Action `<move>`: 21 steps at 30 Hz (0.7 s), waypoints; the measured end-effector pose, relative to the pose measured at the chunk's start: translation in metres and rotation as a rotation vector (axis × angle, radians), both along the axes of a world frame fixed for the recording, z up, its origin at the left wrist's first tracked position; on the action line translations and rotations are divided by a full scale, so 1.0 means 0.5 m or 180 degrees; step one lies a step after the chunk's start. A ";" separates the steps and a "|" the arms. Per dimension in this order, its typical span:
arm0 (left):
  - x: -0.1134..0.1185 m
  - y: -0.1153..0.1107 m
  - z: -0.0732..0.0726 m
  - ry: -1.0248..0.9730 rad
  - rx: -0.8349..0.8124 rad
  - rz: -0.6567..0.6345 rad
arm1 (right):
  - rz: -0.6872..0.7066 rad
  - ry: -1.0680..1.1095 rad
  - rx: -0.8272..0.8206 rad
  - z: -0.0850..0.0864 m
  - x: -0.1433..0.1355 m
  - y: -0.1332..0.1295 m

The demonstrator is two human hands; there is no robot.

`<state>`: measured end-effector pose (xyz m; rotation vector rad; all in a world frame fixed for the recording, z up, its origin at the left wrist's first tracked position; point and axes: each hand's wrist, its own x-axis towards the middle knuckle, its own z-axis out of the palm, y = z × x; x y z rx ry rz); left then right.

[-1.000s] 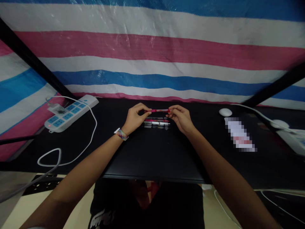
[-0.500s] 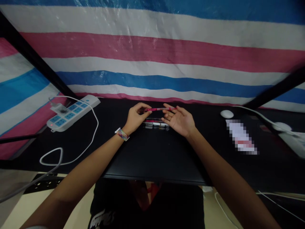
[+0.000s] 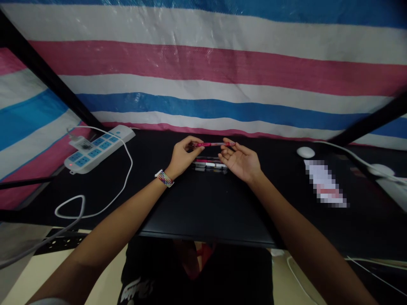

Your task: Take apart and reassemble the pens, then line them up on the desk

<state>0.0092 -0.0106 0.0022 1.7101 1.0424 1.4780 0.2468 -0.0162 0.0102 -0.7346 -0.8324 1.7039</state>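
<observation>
A pink pen [image 3: 211,144] is held level above the black table, its clear barrel showing between my hands. My left hand [image 3: 183,156] pinches its left end between thumb and fingers. At the other end, my right hand [image 3: 241,160] has the pen between its thumb and fingertips, palm turned up and the lower fingers loosely curled. Just below, several pens [image 3: 211,164] lie side by side on the table, one with a white part and one with pink. The right fingers partly cover their right ends.
A white power strip [image 3: 101,148] with a plug and a looping white cable [image 3: 127,182] lies at the left. At the right are a white mouse [image 3: 305,152], a blurred-out white item [image 3: 326,184] and another cable. A striped sheet [image 3: 203,63] hangs behind the table [image 3: 203,212].
The right fingers have drawn slightly closer around the pen's right end. The pen stays level in both hands, and the whole view has shifted very slightly.
</observation>
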 end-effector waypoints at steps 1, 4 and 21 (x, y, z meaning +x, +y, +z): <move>0.000 0.000 -0.001 -0.0011 -0.0007 -0.0015 | -0.0025 -0.0026 0.0002 0.002 0.000 -0.001; 0.000 0.001 -0.002 -0.0044 0.0002 -0.0085 | -0.0051 -0.0073 0.0018 0.009 -0.001 -0.005; 0.001 0.003 -0.006 -0.0020 -0.0045 -0.0109 | -0.0145 -0.0316 0.0253 0.002 -0.005 -0.002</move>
